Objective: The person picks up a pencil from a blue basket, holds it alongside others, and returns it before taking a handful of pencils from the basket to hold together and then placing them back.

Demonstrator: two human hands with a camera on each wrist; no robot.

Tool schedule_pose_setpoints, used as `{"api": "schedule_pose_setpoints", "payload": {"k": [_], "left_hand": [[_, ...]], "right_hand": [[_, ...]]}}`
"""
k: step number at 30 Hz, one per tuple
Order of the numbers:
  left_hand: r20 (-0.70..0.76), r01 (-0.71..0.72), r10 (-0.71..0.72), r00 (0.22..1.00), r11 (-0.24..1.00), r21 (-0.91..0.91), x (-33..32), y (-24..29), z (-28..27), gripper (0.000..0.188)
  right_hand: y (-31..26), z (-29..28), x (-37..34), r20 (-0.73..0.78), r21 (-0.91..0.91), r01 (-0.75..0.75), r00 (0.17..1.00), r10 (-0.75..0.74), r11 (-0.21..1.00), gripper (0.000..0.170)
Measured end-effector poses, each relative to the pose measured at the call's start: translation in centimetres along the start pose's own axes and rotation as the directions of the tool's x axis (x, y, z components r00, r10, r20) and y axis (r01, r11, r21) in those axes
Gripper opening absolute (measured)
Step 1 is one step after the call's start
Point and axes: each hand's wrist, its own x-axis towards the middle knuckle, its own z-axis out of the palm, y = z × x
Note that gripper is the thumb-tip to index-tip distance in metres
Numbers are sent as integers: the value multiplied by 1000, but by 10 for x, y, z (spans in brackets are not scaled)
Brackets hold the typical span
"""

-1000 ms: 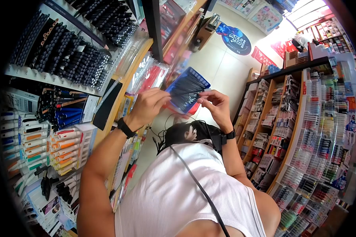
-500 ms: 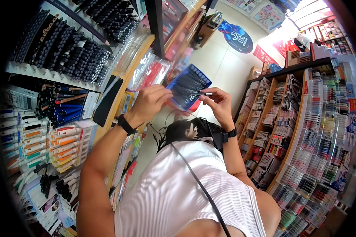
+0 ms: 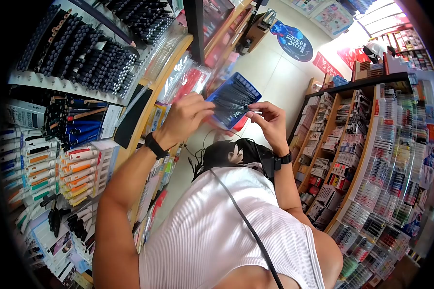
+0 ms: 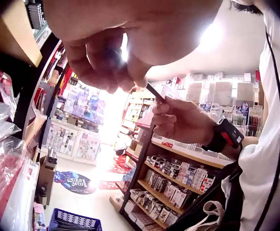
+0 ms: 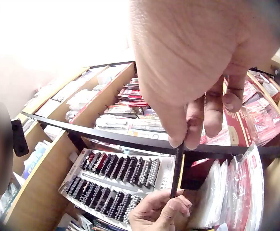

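Note:
Between my two hands, in the left wrist view, runs a thin black pencil (image 4: 155, 92). My left hand (image 3: 185, 118) pinches one end between thumb and fingertips. Thumb and forefinger of my right hand (image 3: 271, 123) pinch the other end, and a pale tip shows beside them in the head view. In the right wrist view the pencil (image 5: 178, 168) stands nearly upright, my left hand (image 5: 159, 211) low on it. Below the hands is a blue plastic basket (image 3: 250, 85) full of long, thin black items, which the hands partly overlap in the head view.
A display of dark pencils (image 3: 89, 58) stands at left, above white markers (image 3: 79, 173). Plastic-wrapped red packets (image 3: 190, 82) lie by the wooden shelf edge (image 3: 164, 72). Stocked shelving (image 3: 340, 130) lines the right. A round blue sticker (image 3: 291, 41) marks the tiled floor.
Both hands have moved slightly up and right in the head view, which has itself shifted a little. A pale pencil end now shows past my right fingers. Both hands keep their pinch.

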Motion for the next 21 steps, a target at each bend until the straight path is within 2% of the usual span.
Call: {"api": "schedule_pose_setpoints", "payload": {"k": [6,9,13,21], "left_hand": [[-27,-20,18,999,998,-54,-4,-9,8,12],[-16,-7,7,1000,1000,-7,-2,-5,3,12],[-1,39,-39,999,999,-10,-1,-2,0,12],[-32,18,-18,999,1000,0,-4,-10,6,10]], "right_hand": [[-5,1,0,11,39,-22,1000,22,999,16],[2,-1,2,18,-11,-10,1000,10,1000,16],[2,0,2,25,20,9,1000,-9,1000,19],[-1,1,1,30,-7,16,999,-15,1000,22]]}}
